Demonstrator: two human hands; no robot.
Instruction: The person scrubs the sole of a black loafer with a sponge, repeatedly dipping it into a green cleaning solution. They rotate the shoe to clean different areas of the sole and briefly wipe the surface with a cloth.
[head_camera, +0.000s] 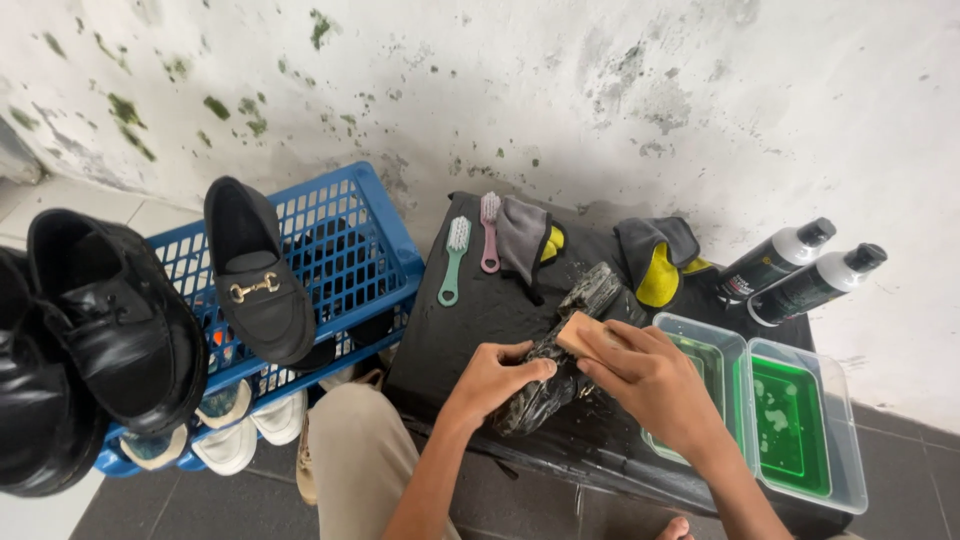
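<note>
We find the left hand (497, 377) closed in a full grip around a dark wet shoe (556, 352) on the black surface (470, 320). The right hand (650, 378) pinches a tan brush (583, 331) against it. Two black bottles (800, 272) with grey caps lie far right.

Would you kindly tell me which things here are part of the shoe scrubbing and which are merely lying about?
In use:
left hand
right hand
dark shoe
wooden brush
green water tubs

Lying about:
green brush
pink brush
grey-yellow cloths
two bottles
loafer
blue crate
</note>
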